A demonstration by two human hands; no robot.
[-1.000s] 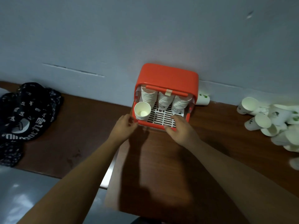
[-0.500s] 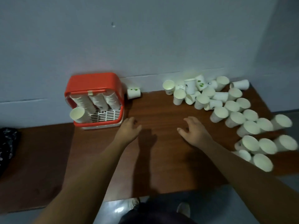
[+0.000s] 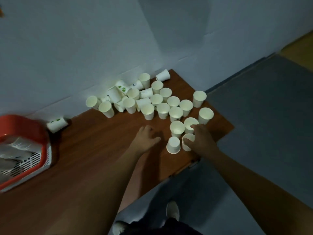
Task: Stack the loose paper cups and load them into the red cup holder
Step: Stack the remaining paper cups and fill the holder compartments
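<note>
Now the right hand (image 3: 201, 139) curls round a tilted white paper cup (image 3: 185, 145) on the brown wooden counter (image 3: 101, 143), left hand (image 3: 145, 138) relaxed, empty; it should squeeze gently, with the red plastic cup holder (image 3: 25, 126) far left.

Tabletop (image 3: 101, 146) seemingly open between holder (image 3: 23, 128), cups (image 3: 163, 110)

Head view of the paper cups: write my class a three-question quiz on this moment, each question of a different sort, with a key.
1. True or false: the left hand holds a cup.
2. The red cup holder stands: A at the left end of the table; B among the loose cups; C on a shelf.
3. Which hand grips a cup at the near edge of the pile?
Key: 1 false, it holds nothing; 2 A; 3 the right hand.
</note>
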